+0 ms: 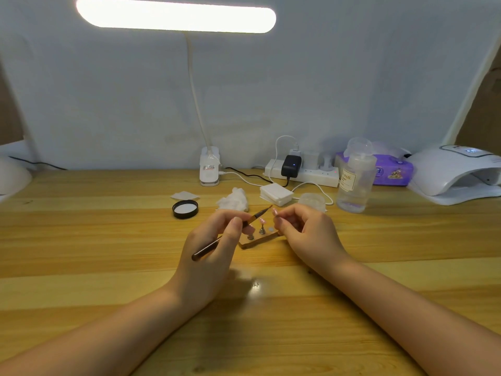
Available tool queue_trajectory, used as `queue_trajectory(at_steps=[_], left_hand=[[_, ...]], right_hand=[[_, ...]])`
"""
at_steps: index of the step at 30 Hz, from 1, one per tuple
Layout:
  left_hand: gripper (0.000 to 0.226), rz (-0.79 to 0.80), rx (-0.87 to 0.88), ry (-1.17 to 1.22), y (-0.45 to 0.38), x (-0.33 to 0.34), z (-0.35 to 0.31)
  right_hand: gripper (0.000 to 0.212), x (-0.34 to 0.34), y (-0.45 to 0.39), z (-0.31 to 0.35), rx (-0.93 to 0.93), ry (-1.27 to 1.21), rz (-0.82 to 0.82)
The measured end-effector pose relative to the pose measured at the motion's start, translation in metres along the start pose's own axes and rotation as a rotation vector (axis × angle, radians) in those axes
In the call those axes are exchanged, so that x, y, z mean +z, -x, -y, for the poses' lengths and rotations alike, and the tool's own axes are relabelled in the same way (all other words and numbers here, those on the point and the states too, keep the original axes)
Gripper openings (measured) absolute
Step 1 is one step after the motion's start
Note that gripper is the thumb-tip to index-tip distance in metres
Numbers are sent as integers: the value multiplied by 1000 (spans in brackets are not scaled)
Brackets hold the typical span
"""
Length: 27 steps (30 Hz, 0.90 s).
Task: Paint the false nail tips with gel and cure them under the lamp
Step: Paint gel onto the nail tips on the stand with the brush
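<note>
Wooden desk: left hand grips brush, right hand pinches a nail tip above the holder strip; unsteady fingers could smear gel, and curing lamp sits well apart.

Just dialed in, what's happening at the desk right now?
A person is painting false nails. The left hand grips a thin brush, its tip aimed at a pink nail tip pinched in the right hand. Between the hands, a small wooden stand holds another pink tip. The white curing lamp sits unused at the far right of the table.
</note>
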<state>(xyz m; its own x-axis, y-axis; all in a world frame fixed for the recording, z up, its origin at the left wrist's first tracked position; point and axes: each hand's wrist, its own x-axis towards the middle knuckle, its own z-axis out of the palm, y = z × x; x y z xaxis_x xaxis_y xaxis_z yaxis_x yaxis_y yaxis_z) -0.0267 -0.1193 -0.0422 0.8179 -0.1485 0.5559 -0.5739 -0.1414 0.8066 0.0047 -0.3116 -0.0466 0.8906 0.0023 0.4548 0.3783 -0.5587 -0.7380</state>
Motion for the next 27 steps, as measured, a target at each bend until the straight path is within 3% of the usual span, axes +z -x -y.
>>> queue_trajectory(at_steps=[8,27], left_hand=[[25,35,-31,44,1,-1,3],[18,-56,5,8,-3,0,6]], right_hand=[[8,0,0,-1,13,-23,8],[5,1,-1,-3,17,-60,2]])
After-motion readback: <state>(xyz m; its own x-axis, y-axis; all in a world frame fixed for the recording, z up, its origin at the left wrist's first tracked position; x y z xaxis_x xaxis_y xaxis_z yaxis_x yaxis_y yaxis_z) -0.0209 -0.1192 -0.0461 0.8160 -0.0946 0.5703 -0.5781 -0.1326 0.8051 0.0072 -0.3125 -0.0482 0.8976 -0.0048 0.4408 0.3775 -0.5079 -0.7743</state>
